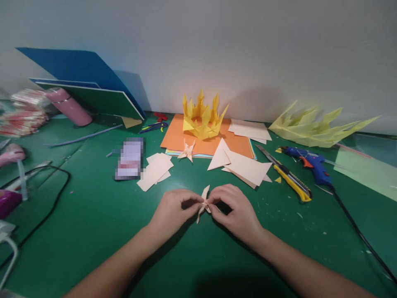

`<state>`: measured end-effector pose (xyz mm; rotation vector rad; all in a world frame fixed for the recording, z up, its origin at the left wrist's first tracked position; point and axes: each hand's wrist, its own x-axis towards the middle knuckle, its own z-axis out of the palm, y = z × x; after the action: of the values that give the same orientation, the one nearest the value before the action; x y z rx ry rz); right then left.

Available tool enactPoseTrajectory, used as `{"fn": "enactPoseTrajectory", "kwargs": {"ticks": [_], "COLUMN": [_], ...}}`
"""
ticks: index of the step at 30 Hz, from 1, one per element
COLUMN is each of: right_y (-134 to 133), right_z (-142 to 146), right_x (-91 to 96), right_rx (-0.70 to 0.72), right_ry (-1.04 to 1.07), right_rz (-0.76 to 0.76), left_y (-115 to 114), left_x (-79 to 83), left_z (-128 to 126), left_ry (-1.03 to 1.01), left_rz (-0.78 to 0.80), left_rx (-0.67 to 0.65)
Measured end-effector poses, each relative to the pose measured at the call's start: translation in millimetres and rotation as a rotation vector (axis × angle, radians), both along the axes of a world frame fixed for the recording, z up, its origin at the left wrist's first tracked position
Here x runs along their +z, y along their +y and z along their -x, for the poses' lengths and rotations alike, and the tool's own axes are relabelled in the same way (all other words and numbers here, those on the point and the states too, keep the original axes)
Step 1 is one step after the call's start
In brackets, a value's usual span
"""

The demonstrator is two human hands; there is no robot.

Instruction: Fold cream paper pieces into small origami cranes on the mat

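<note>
A small pale pink folded paper flower (204, 193) is pinched between my two hands at the front middle of the table. My left hand (178, 205) grips its left side with thumb and forefinger, and my right hand (233, 205) grips the right side in the same way. The fingertips hide the flower's centre; narrow petals stick out above and below. Beyond the hands a similar pink paper flower (187, 151) rests by the edge of a stack of orange paper (173, 132). Loose pink paper pieces (156, 170) lie left, and a folded pink triangle (220, 155) lies right on more sheets (248, 167).
A yellow paper crown (203, 124) stands on the orange stack. To the right lie a yellow utility knife (291, 182), a blue glue gun (314, 163) with a black cord and a pale yellow folded piece (319, 128). Leftward are a blurred-out phone (130, 159), a pink bottle (70, 106) and boards (93, 97).
</note>
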<state>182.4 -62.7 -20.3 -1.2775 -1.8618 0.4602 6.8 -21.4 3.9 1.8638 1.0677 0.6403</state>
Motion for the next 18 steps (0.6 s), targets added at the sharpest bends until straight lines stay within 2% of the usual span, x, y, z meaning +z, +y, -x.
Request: {"fn": "enactPoseTrajectory", "kwargs": {"ticks": [8, 13, 18], "right_y": [1.5, 2.0, 2.5], "right_z": [0.2, -0.4, -0.8], "right_x": [-1.8, -3.1, -2.2], "right_rx": [-0.005, 0.012, 0.027], "right_ry": [-0.036, -0.068, -0.086], "right_rz": [0.009, 0.04, 0.057], "left_y": [3.6, 3.1, 1.0], "left_x": [-5.3, -6.6, -3.2], "left_z": [-0.8, -0.2, -1.6], "left_ry": [0.061, 0.202, 0.27], "left_rz": [-0.144, -0.26, -0.22], "left_rx": [-0.109, -0.193, -0.171]}}
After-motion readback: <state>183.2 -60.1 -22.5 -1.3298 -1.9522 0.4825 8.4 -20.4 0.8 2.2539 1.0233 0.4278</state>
